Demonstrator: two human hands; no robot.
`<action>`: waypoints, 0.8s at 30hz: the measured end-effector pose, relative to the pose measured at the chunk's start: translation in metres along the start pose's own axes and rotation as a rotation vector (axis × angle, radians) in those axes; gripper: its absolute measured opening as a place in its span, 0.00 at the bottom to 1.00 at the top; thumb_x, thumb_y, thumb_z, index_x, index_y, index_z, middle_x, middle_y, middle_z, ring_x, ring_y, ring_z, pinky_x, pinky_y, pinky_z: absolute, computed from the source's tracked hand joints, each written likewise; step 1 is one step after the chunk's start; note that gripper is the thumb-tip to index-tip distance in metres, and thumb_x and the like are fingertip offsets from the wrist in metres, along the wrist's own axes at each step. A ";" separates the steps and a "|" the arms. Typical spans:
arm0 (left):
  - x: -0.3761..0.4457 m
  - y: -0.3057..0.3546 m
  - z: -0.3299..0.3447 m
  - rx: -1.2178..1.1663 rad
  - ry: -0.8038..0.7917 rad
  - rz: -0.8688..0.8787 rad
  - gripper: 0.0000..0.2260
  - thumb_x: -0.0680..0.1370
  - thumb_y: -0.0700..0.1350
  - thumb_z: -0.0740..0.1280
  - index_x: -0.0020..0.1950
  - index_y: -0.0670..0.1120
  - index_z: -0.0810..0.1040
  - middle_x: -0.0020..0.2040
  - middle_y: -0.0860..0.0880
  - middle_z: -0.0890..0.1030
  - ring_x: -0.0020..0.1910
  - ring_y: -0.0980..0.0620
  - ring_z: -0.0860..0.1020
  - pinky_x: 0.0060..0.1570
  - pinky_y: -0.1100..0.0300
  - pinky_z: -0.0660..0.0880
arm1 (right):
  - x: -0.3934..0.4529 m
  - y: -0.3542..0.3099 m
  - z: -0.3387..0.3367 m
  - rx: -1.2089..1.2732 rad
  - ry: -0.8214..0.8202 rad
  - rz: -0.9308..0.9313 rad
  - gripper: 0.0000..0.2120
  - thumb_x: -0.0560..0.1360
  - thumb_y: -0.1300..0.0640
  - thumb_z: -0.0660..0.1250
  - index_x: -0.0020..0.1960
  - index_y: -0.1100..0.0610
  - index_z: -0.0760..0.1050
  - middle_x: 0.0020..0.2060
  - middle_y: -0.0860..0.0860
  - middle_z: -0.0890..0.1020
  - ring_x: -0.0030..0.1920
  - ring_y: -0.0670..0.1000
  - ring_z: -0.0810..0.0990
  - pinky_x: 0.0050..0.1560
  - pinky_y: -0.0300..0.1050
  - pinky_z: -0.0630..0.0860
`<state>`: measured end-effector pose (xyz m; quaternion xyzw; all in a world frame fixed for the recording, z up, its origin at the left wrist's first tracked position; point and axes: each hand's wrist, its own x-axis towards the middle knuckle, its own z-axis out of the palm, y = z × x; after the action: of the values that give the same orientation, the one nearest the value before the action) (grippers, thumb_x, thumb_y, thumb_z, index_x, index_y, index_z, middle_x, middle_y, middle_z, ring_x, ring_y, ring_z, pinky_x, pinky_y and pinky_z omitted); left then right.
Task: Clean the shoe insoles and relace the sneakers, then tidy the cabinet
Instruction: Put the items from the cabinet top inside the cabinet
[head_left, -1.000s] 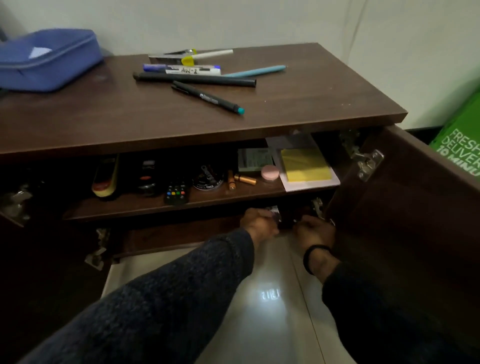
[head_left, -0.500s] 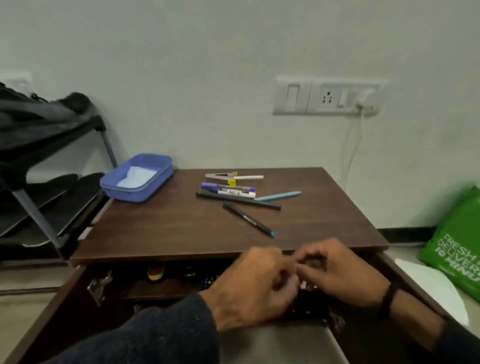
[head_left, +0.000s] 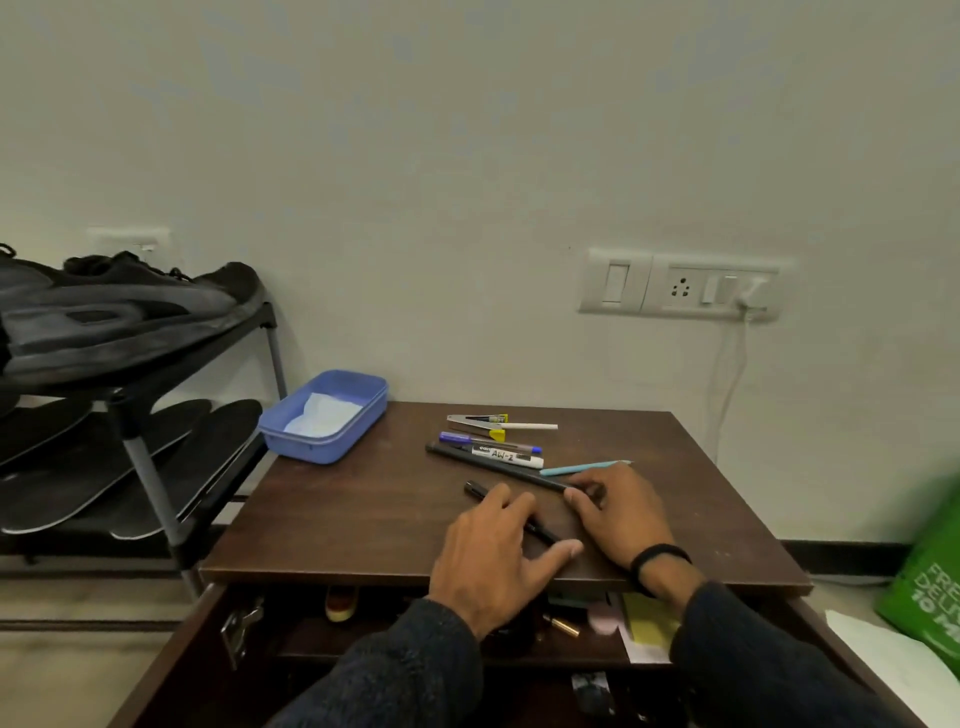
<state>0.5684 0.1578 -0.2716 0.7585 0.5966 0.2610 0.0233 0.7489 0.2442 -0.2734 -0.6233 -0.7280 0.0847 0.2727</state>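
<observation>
The brown cabinet stands with both doors open. Several pens and markers lie on its top. My left hand lies flat over a short black pen, fingers fairly straight and thumb stretched out. To its right, my right hand has curled fingers and thumb pinching the near end of a long black pen. A light blue pen lies just beyond that hand. A dark sneaker sits on the shoe rack at left, with black insoles on the tier below.
A blue plastic tray holding white paper sits at the top's back left corner. The inner shelf holds a yellow notepad and small items. A green bag stands at right. A wall socket has a cable hanging down.
My hands came up from the lower cabinet shelf, met in front of the cabinet edge, and now rest on the top among the pens. The view has tilted up toward the wall.
</observation>
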 end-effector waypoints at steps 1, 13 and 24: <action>-0.002 0.001 -0.002 -0.012 0.004 -0.005 0.26 0.70 0.78 0.58 0.51 0.58 0.71 0.48 0.57 0.69 0.44 0.57 0.72 0.45 0.56 0.77 | 0.000 0.000 0.002 0.016 0.003 0.012 0.11 0.76 0.44 0.70 0.56 0.44 0.82 0.47 0.42 0.82 0.46 0.41 0.78 0.48 0.42 0.77; -0.013 0.022 -0.032 0.039 -0.076 -0.147 0.12 0.82 0.56 0.62 0.61 0.51 0.75 0.58 0.48 0.75 0.58 0.49 0.76 0.57 0.54 0.75 | -0.021 -0.003 -0.015 0.307 0.032 0.013 0.05 0.78 0.51 0.70 0.54 0.45 0.80 0.47 0.44 0.77 0.42 0.44 0.77 0.39 0.32 0.70; -0.001 0.021 -0.053 -0.369 -0.015 -0.587 0.13 0.73 0.46 0.75 0.53 0.50 0.74 0.53 0.50 0.80 0.54 0.51 0.78 0.56 0.57 0.78 | -0.026 -0.004 -0.022 0.583 0.087 0.163 0.04 0.79 0.55 0.69 0.51 0.46 0.79 0.47 0.48 0.82 0.47 0.47 0.80 0.45 0.39 0.77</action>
<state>0.5644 0.1365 -0.2189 0.5395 0.7319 0.3411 0.2387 0.7587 0.2143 -0.2606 -0.5779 -0.6083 0.2849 0.4636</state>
